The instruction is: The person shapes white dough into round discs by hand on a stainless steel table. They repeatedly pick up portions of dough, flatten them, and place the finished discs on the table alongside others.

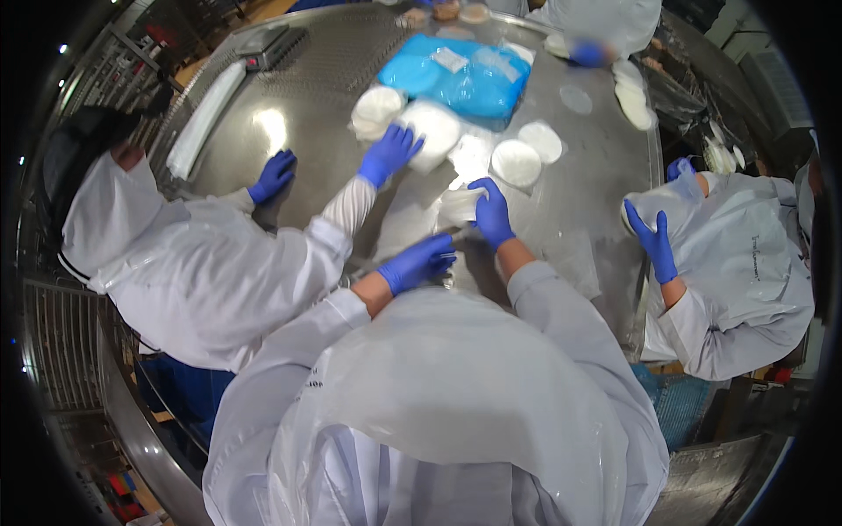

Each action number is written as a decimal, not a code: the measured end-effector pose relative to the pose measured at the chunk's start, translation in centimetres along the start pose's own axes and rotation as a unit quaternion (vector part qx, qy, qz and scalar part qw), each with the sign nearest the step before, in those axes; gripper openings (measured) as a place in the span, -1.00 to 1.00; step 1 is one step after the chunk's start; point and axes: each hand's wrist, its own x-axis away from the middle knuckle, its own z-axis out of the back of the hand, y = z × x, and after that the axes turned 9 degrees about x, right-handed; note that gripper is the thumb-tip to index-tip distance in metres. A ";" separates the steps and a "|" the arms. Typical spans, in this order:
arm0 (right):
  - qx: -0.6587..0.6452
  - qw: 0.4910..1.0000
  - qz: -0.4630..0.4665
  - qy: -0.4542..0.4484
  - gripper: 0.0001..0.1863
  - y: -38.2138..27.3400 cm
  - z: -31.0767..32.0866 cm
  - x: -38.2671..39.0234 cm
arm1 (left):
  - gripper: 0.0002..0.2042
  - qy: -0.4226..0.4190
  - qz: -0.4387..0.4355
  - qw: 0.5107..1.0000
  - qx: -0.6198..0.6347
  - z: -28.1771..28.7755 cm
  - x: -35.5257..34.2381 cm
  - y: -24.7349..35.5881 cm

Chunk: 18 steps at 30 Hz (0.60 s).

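1. White stack of thin discs [460,207]: located on the near side of the blue bag [456,77], between the bag and the wearer.
2. Right hand [493,215], blue glove: grips the right edge of the stack, fingers curled over its top and side.
3. Left hand [417,264], blue glove: positioned farther from the blue bag than the stack, fingers close together and pointing right. Contact with the stack cannot be determined.
4. Two round white pieces [517,164]: lie just beyond the near right corner of the blue bag, edges close together.
5. White pile [436,131]: sits against the near left side of the blue bag. One gloved hand of the left co-worker [392,154] rests on it, fingers spread.
6. Smaller round stack [376,112]: located beside the left end of the blue bag.
7. Long white roll [206,120]: lies well to the left of the blue bag.
8. Metal table [324,70]: supports the blue bag.
9. Co-worker at right [737,263]: stands well to the right of the blue bag, gloved hands raised around a white item.
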 end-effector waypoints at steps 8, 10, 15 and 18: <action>0.014 0.989 0.067 0.129 -0.01 -6.6 -1.2 2.7 | -0.60 0.113 -0.264 0.955 0.077 -3.3 -2.3 6.6; 0.176 0.959 0.151 0.164 0.24 -6.2 1.2 -0.4 | -0.60 0.129 -0.337 0.914 -0.183 -1.9 -3.3 8.9; 0.446 0.879 0.115 0.127 0.02 -2.4 4.2 -8.1 | -0.58 0.210 -0.359 0.768 -0.487 1.8 -7.0 13.4; 0.532 0.838 0.080 0.093 -0.07 -1.3 4.6 -8.5 | -0.66 0.244 -0.413 0.682 -0.552 2.6 -8.7 14.0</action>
